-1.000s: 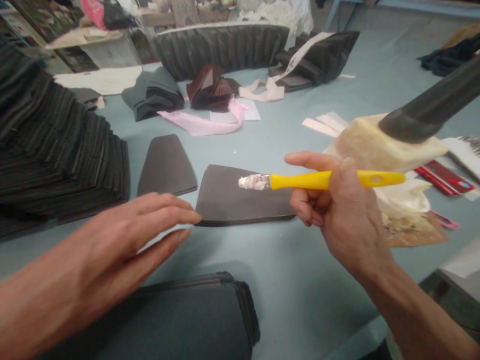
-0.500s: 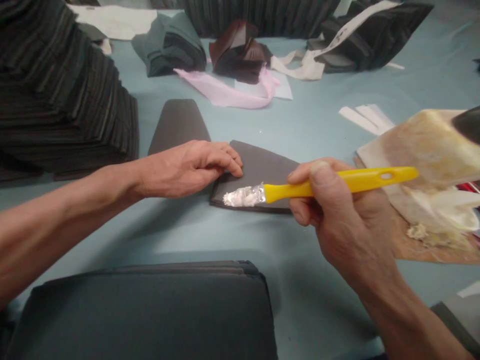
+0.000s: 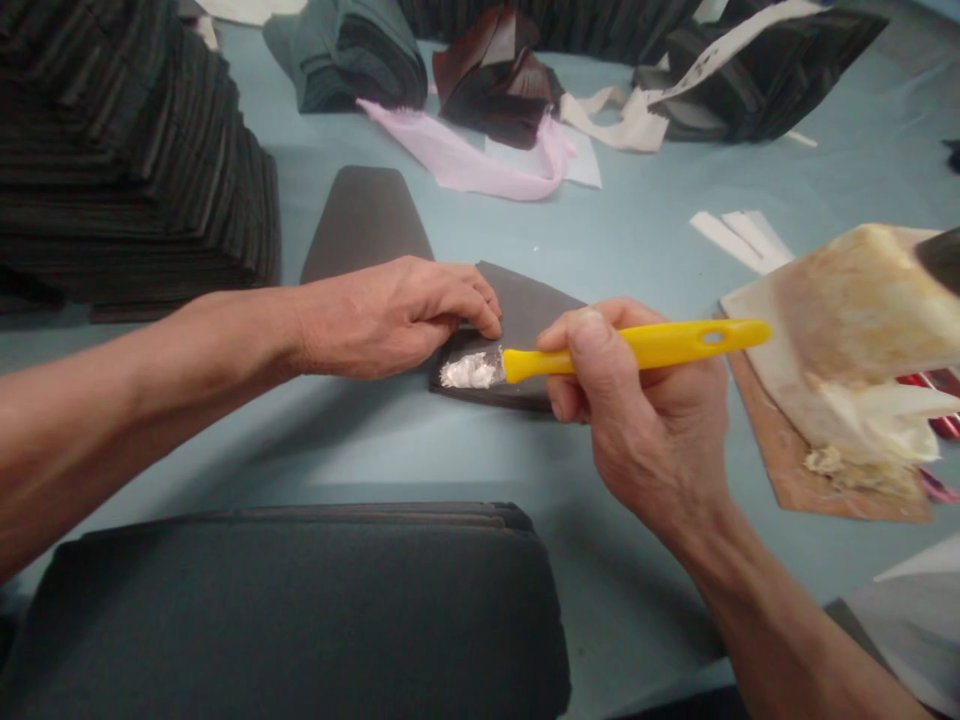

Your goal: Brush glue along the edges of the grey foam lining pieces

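Observation:
Between the thumb and fingers of my right hand (image 3: 637,390) is a yellow-handled brush (image 3: 675,343). Its bristles, coated in white paste, lie over the left end of a dark grey panel (image 3: 529,300). My left hand (image 3: 405,315) rests its bent fingertips on that same panel, just above the bristles; the fingers are partly apart and hold nothing that I can see. Behind my left hand lies another dark panel (image 3: 367,225), narrower at its far end.
A tall stack of dark panels (image 3: 142,170) stands at left, another stack (image 3: 300,610) in front. At right, a paste-stained container (image 3: 862,310) sits on a brown board (image 3: 772,440). Farther back are a pink cloth strip (image 3: 465,160) and folded dark pieces (image 3: 360,60).
My right hand and the brush have moved left, and the bristles now lie lower on the panel's left end. My left hand stays on the panel. The whole view has shifted slightly.

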A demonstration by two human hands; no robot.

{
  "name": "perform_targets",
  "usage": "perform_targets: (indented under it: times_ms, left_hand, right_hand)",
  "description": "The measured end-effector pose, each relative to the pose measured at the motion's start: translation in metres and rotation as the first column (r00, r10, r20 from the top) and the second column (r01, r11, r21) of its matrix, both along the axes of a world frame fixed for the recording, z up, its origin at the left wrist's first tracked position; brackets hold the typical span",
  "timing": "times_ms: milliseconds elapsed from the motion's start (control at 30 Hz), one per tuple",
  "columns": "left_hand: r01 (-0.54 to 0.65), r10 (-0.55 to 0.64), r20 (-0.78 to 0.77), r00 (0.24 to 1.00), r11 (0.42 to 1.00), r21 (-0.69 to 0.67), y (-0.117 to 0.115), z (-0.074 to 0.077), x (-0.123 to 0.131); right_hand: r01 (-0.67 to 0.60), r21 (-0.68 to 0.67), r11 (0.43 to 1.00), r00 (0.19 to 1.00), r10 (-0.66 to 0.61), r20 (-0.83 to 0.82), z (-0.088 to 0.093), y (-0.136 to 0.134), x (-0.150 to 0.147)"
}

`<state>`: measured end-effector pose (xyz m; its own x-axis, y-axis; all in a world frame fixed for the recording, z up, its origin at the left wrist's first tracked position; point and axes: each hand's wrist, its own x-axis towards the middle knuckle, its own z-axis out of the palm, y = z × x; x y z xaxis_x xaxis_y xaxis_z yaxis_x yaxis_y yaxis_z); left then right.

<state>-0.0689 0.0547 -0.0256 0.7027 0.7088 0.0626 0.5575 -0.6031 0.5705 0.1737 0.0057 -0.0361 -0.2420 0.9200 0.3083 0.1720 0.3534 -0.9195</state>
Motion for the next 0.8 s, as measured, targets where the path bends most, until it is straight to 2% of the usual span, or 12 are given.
perform_targets:
  times_ms: [233, 400, 533, 700, 800]
  left_hand:
    - [-0.020, 0.023, -0.039, 0.999, 0.998, 0.061, 0.002, 0.001, 0.006]
    - [-0.068, 0.085, -0.175, 0.981, 0.992, 0.104, -0.005, 0.010, 0.015]
    - [-0.088, 0.109, -0.207, 0.972, 0.990, 0.109, -0.010, 0.014, 0.019]
    - [-0.098, 0.129, -0.224, 0.966, 0.985, 0.143, -0.007, 0.012, 0.018]
    - [-0.091, 0.130, -0.241, 0.962, 0.982, 0.166, -0.002, 0.004, 0.009]
  right_hand:
    - [-0.062, 0.141, 0.988, 0.983, 0.036, 0.179, 0.012, 0.003, 0.007]
    - [-0.093, 0.115, 0.989, 0.964, 0.060, 0.260, 0.022, 0.007, 0.019]
    - [-0.089, 0.107, 0.990, 0.963, 0.058, 0.262, 0.026, 0.010, 0.033]
    - [-0.054, 0.078, 0.995, 0.957, 0.029, 0.289, 0.029, 0.016, 0.057]
    - [-0.011, 0.063, 0.998, 0.953, -0.009, 0.302, 0.031, 0.019, 0.075]
